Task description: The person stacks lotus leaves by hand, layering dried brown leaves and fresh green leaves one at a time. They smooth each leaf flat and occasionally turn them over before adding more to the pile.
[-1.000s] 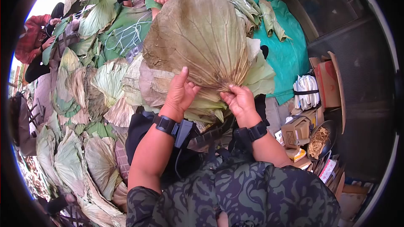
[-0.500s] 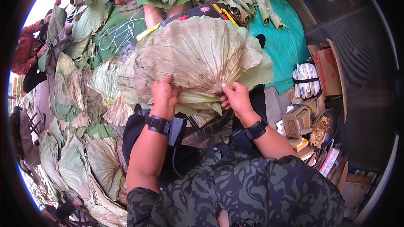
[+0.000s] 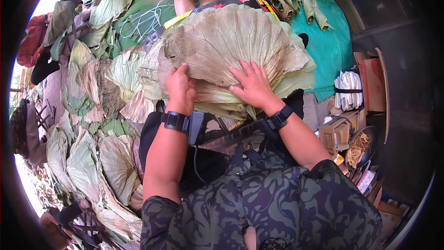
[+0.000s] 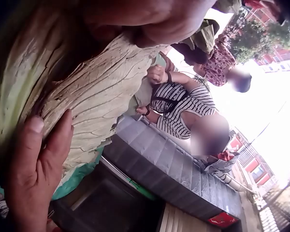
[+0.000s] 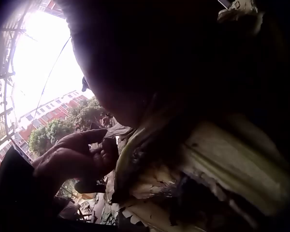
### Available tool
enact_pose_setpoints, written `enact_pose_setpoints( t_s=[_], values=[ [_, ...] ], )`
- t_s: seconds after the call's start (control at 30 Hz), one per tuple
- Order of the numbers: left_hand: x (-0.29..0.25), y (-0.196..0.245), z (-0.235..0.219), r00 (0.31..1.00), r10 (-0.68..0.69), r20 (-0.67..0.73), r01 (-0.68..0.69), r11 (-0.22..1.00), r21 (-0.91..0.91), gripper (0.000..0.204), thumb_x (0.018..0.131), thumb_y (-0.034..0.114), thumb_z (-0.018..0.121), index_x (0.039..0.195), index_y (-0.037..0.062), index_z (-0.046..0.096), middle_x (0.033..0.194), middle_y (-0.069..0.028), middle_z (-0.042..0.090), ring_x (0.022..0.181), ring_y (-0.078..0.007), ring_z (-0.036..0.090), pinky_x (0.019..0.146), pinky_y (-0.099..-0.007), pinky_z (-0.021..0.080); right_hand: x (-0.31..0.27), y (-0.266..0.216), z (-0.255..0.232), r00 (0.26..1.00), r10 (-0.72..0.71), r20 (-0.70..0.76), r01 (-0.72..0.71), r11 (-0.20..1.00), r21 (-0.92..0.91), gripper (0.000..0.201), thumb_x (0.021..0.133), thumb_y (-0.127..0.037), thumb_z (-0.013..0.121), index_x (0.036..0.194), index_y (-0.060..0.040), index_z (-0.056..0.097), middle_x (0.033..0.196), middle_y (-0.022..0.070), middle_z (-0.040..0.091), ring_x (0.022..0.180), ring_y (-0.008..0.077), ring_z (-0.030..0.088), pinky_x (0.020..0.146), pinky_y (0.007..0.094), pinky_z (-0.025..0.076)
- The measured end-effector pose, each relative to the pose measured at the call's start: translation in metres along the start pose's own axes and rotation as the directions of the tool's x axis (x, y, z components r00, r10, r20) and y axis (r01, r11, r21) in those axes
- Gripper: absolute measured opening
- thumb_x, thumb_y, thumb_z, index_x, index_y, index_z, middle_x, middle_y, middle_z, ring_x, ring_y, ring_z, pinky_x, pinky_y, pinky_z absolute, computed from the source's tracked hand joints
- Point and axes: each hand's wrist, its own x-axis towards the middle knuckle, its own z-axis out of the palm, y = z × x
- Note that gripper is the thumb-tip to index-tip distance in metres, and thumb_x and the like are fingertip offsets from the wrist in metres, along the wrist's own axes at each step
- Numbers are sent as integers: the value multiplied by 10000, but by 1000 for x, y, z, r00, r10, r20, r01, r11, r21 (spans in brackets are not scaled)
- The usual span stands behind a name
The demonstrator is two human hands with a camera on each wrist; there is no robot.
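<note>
A stack of large dried leaves [image 3: 231, 41], brown-grey on top and pale green beneath, lies over the lap, its folded veined base toward the body. My left hand [image 3: 181, 90] grips the stack's left edge, thumb on top and fingers curled at the rim. With fingers spread, my right hand [image 3: 253, 87] rests flat on the top leaf near the base. In the left wrist view the right hand [image 4: 38, 169] lies against the veined leaf surface [image 4: 92, 96]. The right wrist view is dark; the left hand [image 5: 77, 157] pinches a leaf edge there.
More leaves [image 3: 115, 162] cover the ground at left. Rolled leaves [image 3: 312, 7] lie on a teal sheet [image 3: 328, 51] at upper right. Cardboard boxes [image 3: 335, 134] and a pan of shavings [image 3: 370, 141] stand at right. Another person's legs [image 3: 184, 2] are just beyond the stack.
The top leaf, raised and tilted earlier, now lies down on the stack. My right hand has gone from pinching the leaf base to lying spread on the leaf; my left hand stays at the left edge.
</note>
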Motion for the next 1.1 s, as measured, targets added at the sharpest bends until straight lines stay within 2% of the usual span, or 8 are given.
enact_pose_setpoints(
  t_s=[0.33, 0.5, 0.57, 0.7, 0.77, 0.87, 0.97, 1.1],
  values=[
    [26, 17, -26, 991, 37, -130, -54, 989, -134, 119, 821, 78, 586, 926, 62, 532, 808, -47, 582, 620, -163, 557, 465, -257, 414, -1, 7, 6, 999, -31, -31, 32, 999, 36, 573, 785, -475, 549, 1293, -227, 456, 1410, 141, 298, 1308, 384, 223, 1062, 519, 145],
    [35, 7, -41, 914, 312, -258, -202, 904, 377, 292, 711, 64, 711, 890, 51, 481, 685, -40, 531, 432, -116, 432, 326, -249, 295, 0, 3, -1, 999, -31, -9, 31, 999, 12, 579, 778, -466, 563, 1289, -216, 456, 1402, 152, 306, 1301, 393, 233, 1057, 529, 151],
    [43, -5, -47, 918, 306, -253, -194, 902, 387, 444, 690, 49, 715, 1065, -35, 492, 898, -134, 561, 787, -200, 554, 686, -303, 458, 1, -3, -13, 999, -23, 34, 24, 999, -27, 578, 777, -458, 566, 1287, -208, 457, 1399, 159, 308, 1300, 399, 231, 1053, 541, 150],
    [26, -8, -37, 817, 516, -259, -211, 683, 699, 713, 675, 125, 735, 1258, -36, 358, 1100, -221, 511, 996, -300, 523, 885, -337, 402, 2, -15, -23, 999, -17, 42, 19, 999, -50, 580, 775, -433, 573, 1286, -188, 450, 1392, 174, 311, 1300, 418, 219, 1036, 584, 142],
    [22, -6, -33, 606, 792, -74, -211, 249, 945, 748, 673, 115, 717, 1301, 6, 325, 1226, -252, 439, 1138, -366, 441, 964, -384, 347, 4, -10, -11, 998, -10, 66, 12, 999, -30, 588, 777, -433, 569, 1295, -187, 439, 1397, 174, 305, 1304, 420, 212, 1030, 597, 138],
    [-2, 5, -17, 559, 815, 151, -95, -118, 989, 775, 673, 111, 703, 1335, 66, 304, 1336, -237, 344, 1236, -402, 326, 1018, -446, 275, 4, -7, -8, 995, 9, 96, -8, 1000, -11, 603, 783, -440, 558, 1311, -183, 419, 1409, 173, 289, 1311, 421, 197, 1023, 611, 132],
    [8, 2, -20, 332, 736, 589, -463, -417, 782, 659, 743, 179, 659, 1327, 103, 362, 1381, -229, 293, 1283, -434, 236, 1025, -528, 213, 4, -9, -9, 994, 43, 96, -42, 999, -8, 613, 790, -457, 541, 1319, -176, 408, 1423, 173, 270, 1320, 415, 183, 1022, 612, 131],
    [-5, -23, -2, 343, 584, 736, -605, -462, 649, 610, 813, 298, 584, 1340, 92, 357, 1398, -244, 264, 1301, -441, 203, 1034, -530, 194, 2, -7, -13, 994, 20, 106, -26, 998, 50, 600, 801, -457, 537, 1316, -172, 418, 1410, 162, 293, 1307, 414, 212, 1034, 585, 142]
  ],
)
